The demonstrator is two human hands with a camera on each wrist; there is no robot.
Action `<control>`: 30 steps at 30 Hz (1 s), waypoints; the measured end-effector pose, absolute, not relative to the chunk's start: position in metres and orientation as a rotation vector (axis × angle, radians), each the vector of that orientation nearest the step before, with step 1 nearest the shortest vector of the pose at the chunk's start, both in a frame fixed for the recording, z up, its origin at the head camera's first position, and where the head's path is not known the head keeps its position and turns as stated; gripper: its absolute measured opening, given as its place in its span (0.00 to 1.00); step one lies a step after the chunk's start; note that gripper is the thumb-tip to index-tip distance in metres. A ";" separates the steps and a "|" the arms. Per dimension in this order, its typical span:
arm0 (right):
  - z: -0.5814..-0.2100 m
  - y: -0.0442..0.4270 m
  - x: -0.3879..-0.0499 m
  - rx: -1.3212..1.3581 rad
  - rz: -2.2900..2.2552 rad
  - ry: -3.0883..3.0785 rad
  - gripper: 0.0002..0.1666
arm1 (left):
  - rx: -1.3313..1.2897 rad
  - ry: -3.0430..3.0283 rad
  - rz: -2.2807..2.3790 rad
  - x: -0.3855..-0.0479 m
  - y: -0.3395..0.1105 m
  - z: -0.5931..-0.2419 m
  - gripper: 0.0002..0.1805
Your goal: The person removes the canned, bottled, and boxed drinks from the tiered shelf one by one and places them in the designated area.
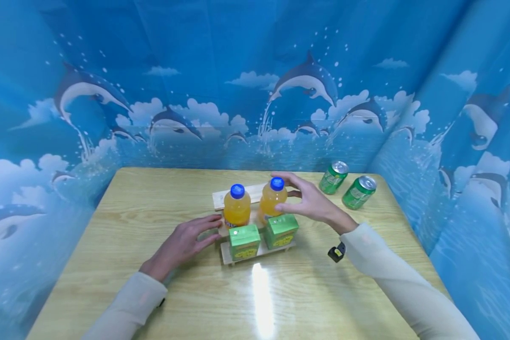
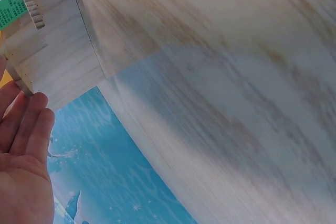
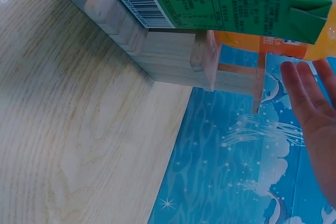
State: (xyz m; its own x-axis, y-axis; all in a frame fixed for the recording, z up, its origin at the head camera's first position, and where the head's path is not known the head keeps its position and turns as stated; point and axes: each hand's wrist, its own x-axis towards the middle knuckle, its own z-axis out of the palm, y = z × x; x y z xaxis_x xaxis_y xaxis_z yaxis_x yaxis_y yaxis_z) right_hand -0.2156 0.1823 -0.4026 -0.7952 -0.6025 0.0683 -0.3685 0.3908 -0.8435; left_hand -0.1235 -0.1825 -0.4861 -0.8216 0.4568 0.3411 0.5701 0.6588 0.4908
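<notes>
A small wooden tiered rack (image 1: 226,252) stands on the table. Two orange drink bottles with blue caps, the left bottle (image 1: 237,208) and the right bottle (image 1: 268,200), stand on it, behind two green drink cartons, left (image 1: 244,243) and right (image 1: 282,231). My right hand (image 1: 308,200) holds the right bottle between thumb in front and index finger behind; its other fingers (image 3: 302,85) lie fairly straight beside the bottle. With fingers relaxed, my left hand (image 1: 191,241) is at the left bottle's side and the rack's left end; its fingertips (image 2: 39,100) are near the rack.
Two green drink cans, one left (image 1: 333,178) and one right (image 1: 359,192), stand upright at the back right of the table (image 1: 153,203). A blue dolphin-print curtain (image 1: 238,71) hangs behind and along the sides. A small black device (image 1: 336,252) hangs at my right wrist.
</notes>
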 end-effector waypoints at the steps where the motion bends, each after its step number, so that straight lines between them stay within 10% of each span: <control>1: -0.403 0.182 -0.215 -0.858 -1.359 2.399 0.48 | -0.841 -2.687 -0.892 -0.123 -0.183 -0.486 0.26; 30: -0.409 0.178 -0.212 -0.877 -1.400 2.445 0.41 | -0.835 -2.692 -0.898 -0.124 -0.183 -0.488 0.26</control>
